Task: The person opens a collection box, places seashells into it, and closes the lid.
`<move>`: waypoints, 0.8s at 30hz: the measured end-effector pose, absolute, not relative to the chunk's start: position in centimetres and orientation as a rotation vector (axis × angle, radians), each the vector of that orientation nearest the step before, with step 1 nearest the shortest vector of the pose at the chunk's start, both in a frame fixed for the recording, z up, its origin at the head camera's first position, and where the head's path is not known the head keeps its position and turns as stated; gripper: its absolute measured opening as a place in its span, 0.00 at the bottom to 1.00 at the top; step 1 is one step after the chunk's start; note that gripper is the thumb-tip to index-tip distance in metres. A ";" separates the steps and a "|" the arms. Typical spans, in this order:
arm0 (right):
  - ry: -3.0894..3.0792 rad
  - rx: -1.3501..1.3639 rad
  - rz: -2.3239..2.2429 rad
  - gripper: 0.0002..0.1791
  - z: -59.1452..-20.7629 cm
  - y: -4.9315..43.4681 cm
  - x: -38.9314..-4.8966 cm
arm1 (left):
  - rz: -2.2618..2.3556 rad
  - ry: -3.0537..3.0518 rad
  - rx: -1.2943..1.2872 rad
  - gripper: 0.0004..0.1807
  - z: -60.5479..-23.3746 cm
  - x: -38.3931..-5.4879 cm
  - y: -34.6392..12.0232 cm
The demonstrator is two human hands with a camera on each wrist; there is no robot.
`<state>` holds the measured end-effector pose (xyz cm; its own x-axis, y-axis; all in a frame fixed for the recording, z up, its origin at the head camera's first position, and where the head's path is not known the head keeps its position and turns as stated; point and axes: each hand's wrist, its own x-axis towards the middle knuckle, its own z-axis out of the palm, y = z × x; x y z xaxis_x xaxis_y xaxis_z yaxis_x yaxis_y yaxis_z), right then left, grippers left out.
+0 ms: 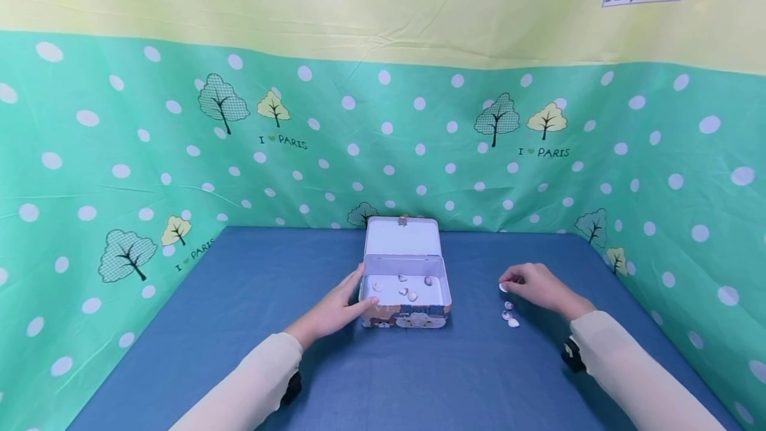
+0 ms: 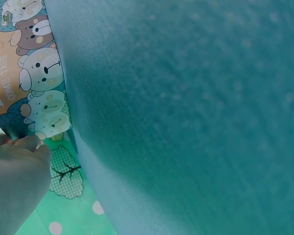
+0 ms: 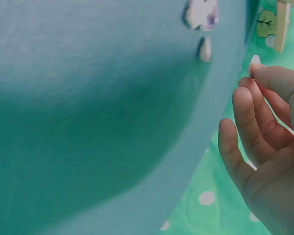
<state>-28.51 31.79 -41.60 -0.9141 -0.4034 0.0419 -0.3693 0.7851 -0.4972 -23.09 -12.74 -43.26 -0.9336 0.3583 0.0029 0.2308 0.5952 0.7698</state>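
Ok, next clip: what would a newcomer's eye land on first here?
Probably the bright green, polka-dotted backdrop with printed trees, rising behind the blue table. Next, the open box near the middle, its lid raised and several shells inside, with the left hand against its left side. Off to its right, the right hand pinches one pale shell beside a few loose ones on the table.

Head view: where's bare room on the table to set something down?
Free: blue table left of the left sleeve; between that and the right sleeve, nearer than the box; the strip between box and loose shells. Crowded: box's left side, at left fingers; around the loose shells, right fingers pinching another.
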 end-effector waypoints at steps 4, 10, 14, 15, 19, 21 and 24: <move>2.893 -0.650 -0.819 0.08 -40.5 31.0 -28.4 | 1.258 2.662 0.490 0.48 -43.3 -23.1 -12.8; 2.919 -0.715 -0.847 0.08 -38.9 29.1 -28.3 | 1.257 2.657 0.486 0.48 -43.3 -23.2 -12.8; 2.925 -0.777 -0.859 0.07 -38.0 27.4 -28.5 | 1.247 2.664 0.499 0.49 -43.2 -23.2 -12.9; 2.926 -0.788 -0.861 0.06 -37.8 26.9 -28.6 | 1.243 2.665 0.502 0.50 -43.2 -23.2 -12.9; 2.917 -0.843 -0.855 0.06 -37.1 24.9 -28.8 | 1.245 2.654 0.511 0.51 -43.1 -23.2 -12.9; 2.917 -0.866 -0.851 0.06 -37.0 23.8 -29.0 | 1.246 2.652 0.512 0.51 -43.1 -23.2 -12.9; 2.906 -0.912 -0.869 0.07 -36.9 22.1 -29.2 | 1.252 2.657 0.511 0.51 -43.2 -23.1 -12.9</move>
<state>-29.24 22.11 -36.85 -0.8338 -0.5213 0.1818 -0.5355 0.6836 -0.4960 -23.14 -12.87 -43.16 -0.9287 0.3707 0.0005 0.2364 0.5912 0.7711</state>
